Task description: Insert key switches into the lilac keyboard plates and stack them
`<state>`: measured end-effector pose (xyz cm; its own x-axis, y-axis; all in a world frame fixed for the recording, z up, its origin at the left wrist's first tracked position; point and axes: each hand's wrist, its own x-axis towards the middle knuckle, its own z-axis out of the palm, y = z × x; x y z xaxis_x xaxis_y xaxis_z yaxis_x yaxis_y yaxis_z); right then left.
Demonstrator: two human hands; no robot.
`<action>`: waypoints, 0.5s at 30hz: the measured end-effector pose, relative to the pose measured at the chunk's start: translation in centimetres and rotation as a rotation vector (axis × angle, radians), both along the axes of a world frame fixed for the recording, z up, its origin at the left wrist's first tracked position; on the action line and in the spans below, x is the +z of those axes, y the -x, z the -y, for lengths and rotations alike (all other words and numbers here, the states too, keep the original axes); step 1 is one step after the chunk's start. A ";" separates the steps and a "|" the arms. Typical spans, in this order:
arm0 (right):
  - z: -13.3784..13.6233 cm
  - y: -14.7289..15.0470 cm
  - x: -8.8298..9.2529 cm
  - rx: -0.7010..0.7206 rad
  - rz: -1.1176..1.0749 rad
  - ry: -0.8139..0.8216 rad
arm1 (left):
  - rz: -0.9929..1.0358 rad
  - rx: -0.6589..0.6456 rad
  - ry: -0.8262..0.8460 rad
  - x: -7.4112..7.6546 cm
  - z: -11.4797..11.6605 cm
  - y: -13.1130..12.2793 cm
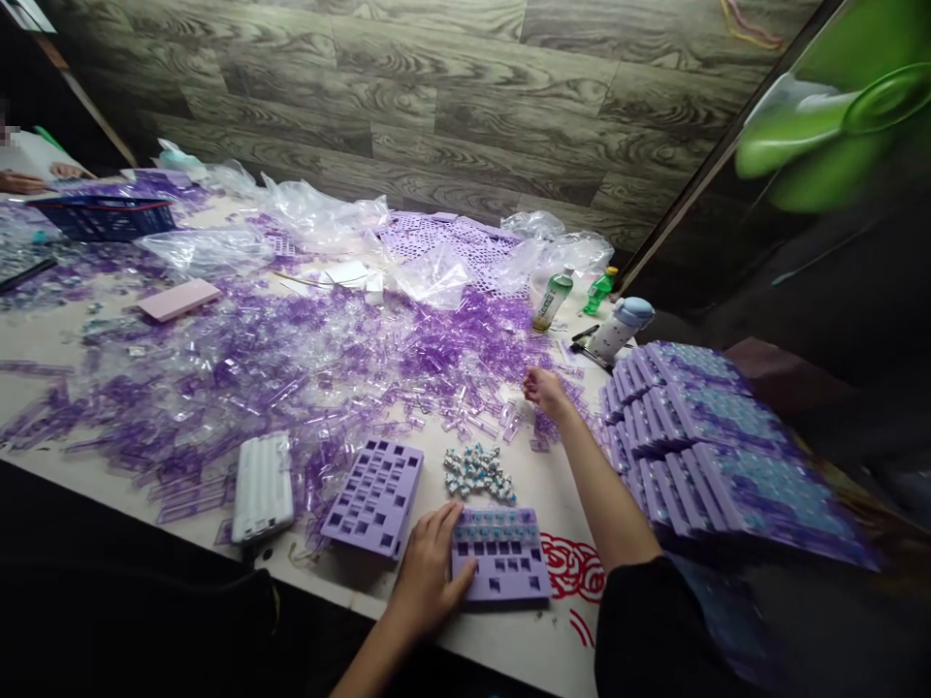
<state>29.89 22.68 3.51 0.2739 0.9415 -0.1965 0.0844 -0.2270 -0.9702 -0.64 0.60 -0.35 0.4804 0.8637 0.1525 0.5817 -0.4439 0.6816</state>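
My left hand [431, 562] rests on the left edge of a purple tray with square holes [501, 582], thumb and fingers stretched apart. In the tray's upper rows sit clear pieces with small blue parts [495, 525]. My right hand [544, 390] is reached out over the right side of a heap of clear purple plastic pieces [451, 339]. Its fingers are curled together, and whatever may be in them is hidden. Just above the tray lies a small pile of white and blue parts [478, 473]. A second holed purple tray [374, 494] lies to the left.
Stacked filled purple trays [698, 436] stand at the right. Near them are a bottle [554, 301], a green bottle [600, 291] and a flask [622, 328]. A white ribbed block [263, 488] lies front left; a blue basket [106, 218] and another person's hands [67, 171] are far left.
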 end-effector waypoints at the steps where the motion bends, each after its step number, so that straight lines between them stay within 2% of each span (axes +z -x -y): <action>1: -0.1 0.2 -0.3 -0.002 0.085 0.025 | -0.003 0.000 0.007 0.0 0.0 0.0; 4: 0.0 0.8 -1.0 0.025 0.387 0.084 | -0.015 -0.003 0.029 0.1 0.0 0.0; 8: 0.1 1.4 -1.2 0.069 0.627 0.123 | -0.029 -0.008 0.046 0.2 -0.1 -0.1; 11: 0.0 1.6 -1.1 0.089 0.686 0.111 | -0.035 -0.007 0.046 0.2 -0.2 -0.2; 15: -0.2 1.7 -0.7 0.095 0.620 0.028 | -0.034 -0.013 0.050 0.3 -0.2 -0.1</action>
<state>28.15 22.88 2.80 0.2608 0.9640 -0.0528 0.6509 -0.2160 -0.7278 -0.50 0.82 -0.05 0.4956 0.8636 0.0927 0.5995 -0.4173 0.6830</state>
